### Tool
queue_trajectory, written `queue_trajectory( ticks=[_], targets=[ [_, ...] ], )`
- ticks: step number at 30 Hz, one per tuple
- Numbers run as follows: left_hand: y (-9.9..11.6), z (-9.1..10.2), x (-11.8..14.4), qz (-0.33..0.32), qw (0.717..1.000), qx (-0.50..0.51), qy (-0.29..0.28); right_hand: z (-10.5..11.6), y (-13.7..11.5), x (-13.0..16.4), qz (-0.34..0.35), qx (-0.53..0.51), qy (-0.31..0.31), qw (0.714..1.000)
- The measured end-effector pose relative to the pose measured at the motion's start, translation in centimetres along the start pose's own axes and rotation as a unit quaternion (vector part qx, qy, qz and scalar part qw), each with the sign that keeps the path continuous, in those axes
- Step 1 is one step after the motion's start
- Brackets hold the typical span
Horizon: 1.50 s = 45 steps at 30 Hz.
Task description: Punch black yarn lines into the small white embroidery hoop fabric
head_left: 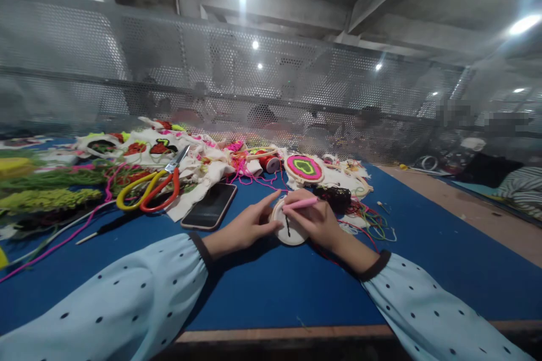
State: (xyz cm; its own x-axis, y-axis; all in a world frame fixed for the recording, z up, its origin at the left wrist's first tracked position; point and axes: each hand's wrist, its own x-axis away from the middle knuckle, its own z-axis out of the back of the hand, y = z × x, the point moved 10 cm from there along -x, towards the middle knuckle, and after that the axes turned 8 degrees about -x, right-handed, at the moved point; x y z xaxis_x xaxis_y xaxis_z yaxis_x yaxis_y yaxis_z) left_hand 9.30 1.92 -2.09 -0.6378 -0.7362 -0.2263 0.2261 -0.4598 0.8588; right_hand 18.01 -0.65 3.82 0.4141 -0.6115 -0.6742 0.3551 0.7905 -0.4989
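A small round embroidery hoop [298, 234] with white cloth lies before me on the blue table, a short dark line of stitches on its cloth. My left hand [253, 224] grips the hoop's left edge, thumb on the near side and fingers stretched along the far side. Above the cloth, my right hand [325, 223] is closed around a pink pen-like punch needle [305, 203]. Its tip is near the upper end of the dark line; whether it pierces the cloth I cannot tell. Black yarn [336, 198] lies just beyond my right hand.
Left of my hands lie a phone [210, 206], scissors [153, 187] with yellow and orange handles, and green yarn [51, 201]. Behind are heaped embroidered cloths [199, 152] and a pink-and-green hooped piece [304, 168]. Loose threads [376, 220] lie right. A perforated metal screen [237, 79] stands behind.
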Motion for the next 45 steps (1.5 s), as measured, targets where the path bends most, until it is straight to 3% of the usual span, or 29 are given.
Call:
queue_trajectory(
  ticks=[4,8,16,28,34,40,45],
  targets=[
    [-0.5,-0.2,-0.1,0.017,0.999,0.044,-0.014,1.1,1.2,0.4,-0.073,-0.03,0.057,0.995],
    [-0.9,-0.1,-0.1,0.026,0.998,0.047,-0.014,1.1,1.7,0.5,-0.087,-0.061,0.062,0.992],
    [-0.9,-0.1,0.0,0.042,0.998,0.048,-0.015,1.2,1.3,0.4,-0.075,0.0,0.053,0.996],
    [-1.1,0.1,0.0,0.044,0.999,0.022,-0.009,0.8,1.0,0.3,-0.059,0.009,0.039,0.997],
    [-0.1,-0.1,-0.1,0.027,0.999,0.03,-0.019,-1.5,-0.3,0.0,0.02,0.021,-0.06,0.998],
    [0.0,-0.3,-0.3,0.031,0.998,0.029,-0.044,0.1,0.8,0.2,-0.038,0.054,-0.01,0.998],
    [0.3,-0.5,-0.3,0.026,0.998,0.035,-0.054,0.8,0.7,0.5,-0.045,0.022,0.004,0.999]
  ],
)
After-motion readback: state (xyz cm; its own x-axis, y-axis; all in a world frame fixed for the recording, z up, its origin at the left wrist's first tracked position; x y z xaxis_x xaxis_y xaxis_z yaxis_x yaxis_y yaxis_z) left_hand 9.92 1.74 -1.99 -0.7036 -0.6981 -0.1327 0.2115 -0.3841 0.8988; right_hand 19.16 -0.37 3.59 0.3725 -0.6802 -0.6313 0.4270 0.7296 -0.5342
